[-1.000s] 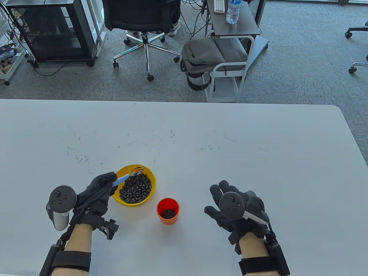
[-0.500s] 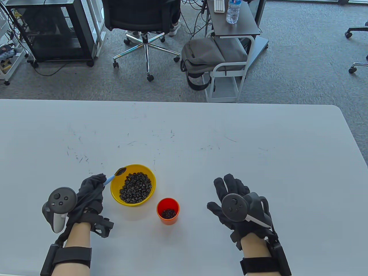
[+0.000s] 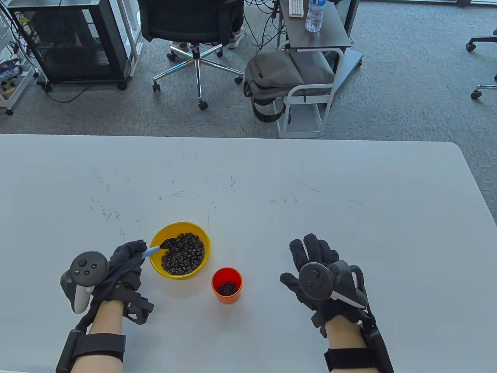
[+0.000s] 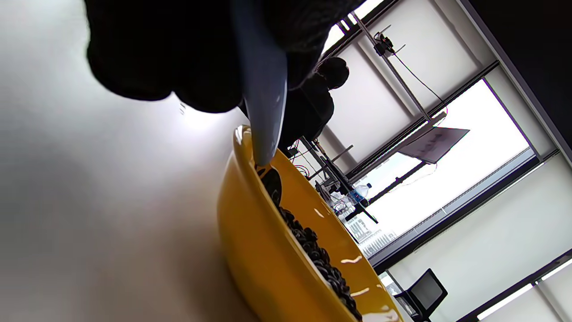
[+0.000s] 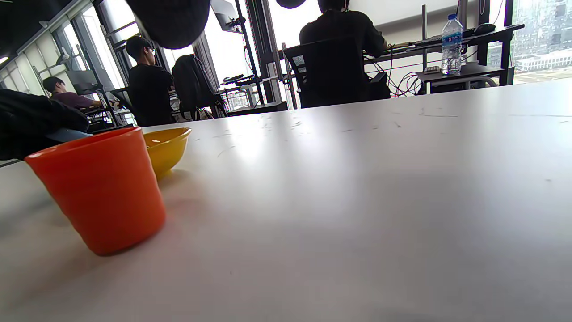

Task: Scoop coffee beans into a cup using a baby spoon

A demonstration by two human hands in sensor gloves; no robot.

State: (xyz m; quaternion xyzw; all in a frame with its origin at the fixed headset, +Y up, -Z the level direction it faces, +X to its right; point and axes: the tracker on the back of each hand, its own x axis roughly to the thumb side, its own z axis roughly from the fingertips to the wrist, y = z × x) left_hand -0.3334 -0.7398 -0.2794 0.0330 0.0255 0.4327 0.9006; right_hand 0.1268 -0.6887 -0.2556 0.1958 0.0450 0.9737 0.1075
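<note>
A yellow bowl [image 3: 158,265] holds a heap of coffee beans [image 3: 183,253] at the table's front left. An orange cup [image 3: 226,301] with some beans in it stands just right of the bowl. My left hand [image 3: 126,257] grips the blue handle of a baby spoon [image 3: 155,249]; its metal bowl dips into the beans at the bowl's left side. The left wrist view shows the spoon [image 4: 264,98] reaching over the yellow bowl's rim [image 4: 241,214]. My right hand [image 3: 314,258] lies open and empty on the table right of the cup [image 5: 100,188].
The white table [image 3: 271,186] spreads far beyond the bowl and cup. Behind its far edge stand an office chair [image 3: 190,23], a small cart with a grey backpack [image 3: 279,74] and a water bottle [image 3: 313,15].
My left hand drew the spoon back to the bowl's left rim, then lowered its tip into the beans. My right hand shifted slightly away and now lies still.
</note>
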